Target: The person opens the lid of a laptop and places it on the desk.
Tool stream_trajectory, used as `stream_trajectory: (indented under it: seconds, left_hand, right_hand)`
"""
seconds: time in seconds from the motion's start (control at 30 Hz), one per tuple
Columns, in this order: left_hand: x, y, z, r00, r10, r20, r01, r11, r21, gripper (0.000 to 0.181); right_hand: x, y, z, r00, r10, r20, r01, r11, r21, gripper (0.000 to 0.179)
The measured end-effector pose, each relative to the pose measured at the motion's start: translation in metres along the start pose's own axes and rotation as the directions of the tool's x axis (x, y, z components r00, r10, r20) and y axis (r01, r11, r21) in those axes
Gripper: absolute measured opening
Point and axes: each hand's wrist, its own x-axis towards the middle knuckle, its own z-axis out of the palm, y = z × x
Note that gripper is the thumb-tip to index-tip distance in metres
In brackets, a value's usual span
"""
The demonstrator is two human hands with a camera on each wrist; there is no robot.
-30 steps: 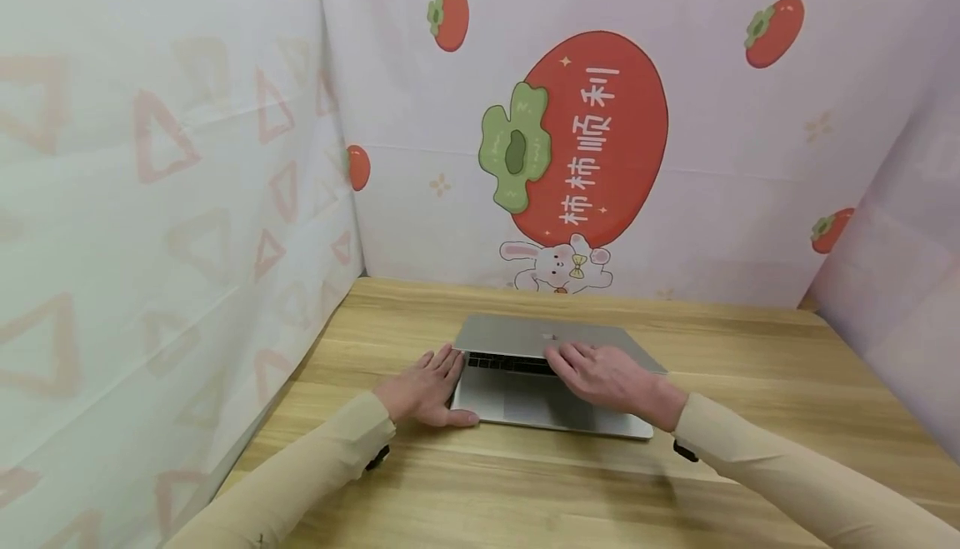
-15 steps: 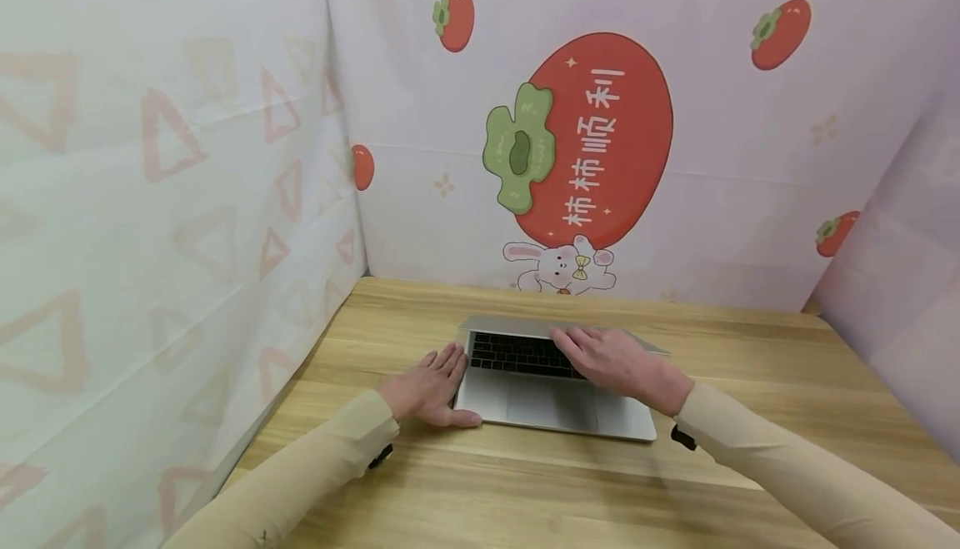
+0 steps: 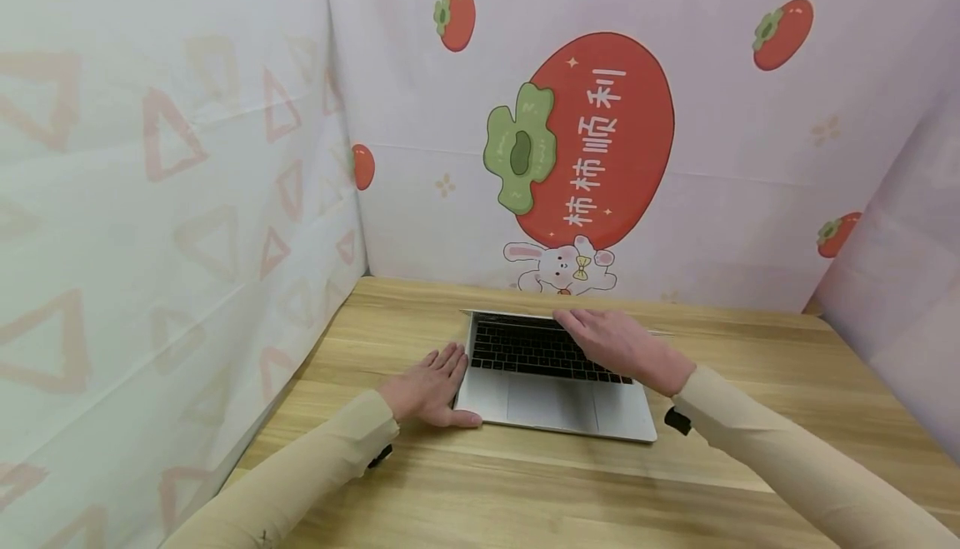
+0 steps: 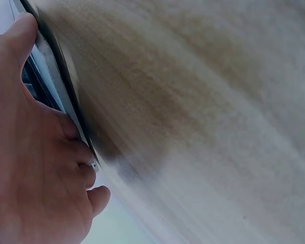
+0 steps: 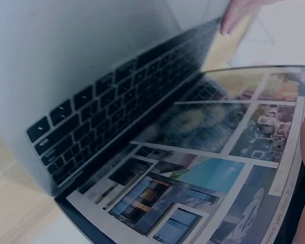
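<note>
A silver laptop [image 3: 491, 399] lies on the wooden table, its lid raised and its black keyboard [image 3: 513, 353] in sight. My left hand [image 3: 427, 386] rests flat along the laptop's left edge, fingers straight and thumb at the front corner. In the left wrist view that hand [image 4: 35, 147] touches the thin metal side. At the lid's upper edge, my right hand [image 3: 622, 349] holds the lid; its fingertips are partly hidden. The lit screen [image 5: 208, 178] shows several pictures in the right wrist view, facing the keyboard at an angle.
The wooden table [image 3: 420, 491] reaches back to a fabric wall [image 3: 735, 232] printed with persimmons and a rabbit. Close by on the left stands another fabric wall [image 3: 225, 282] with triangle prints. Dark bands show at both wrists.
The lid has swung up and back with my right hand, which has moved slightly away from me. More of the keyboard shows. My left hand has stayed at the laptop's left edge.
</note>
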Motion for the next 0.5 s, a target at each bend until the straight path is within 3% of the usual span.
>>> stream_trajectory:
  seconds: [0.27, 0.5]
  left_hand:
    - [0.000, 0.001, -0.001, 1.000, -0.004, 0.002, 0.004, 1.000, 0.002, 0.110]
    - [0.002, 0.000, 0.002, 1.000, 0.009, -0.009, -0.009, 1.000, 0.029, 0.110]
  right_hand:
    - [0.009, 0.013, 0.000, 0.997, 0.078, 0.002, -0.079, 0.996, 0.043, 0.037]
    - [0.010, 0.021, 0.001, 0.997, 0.070, -0.027, -0.069, 0.997, 0.039, 0.038]
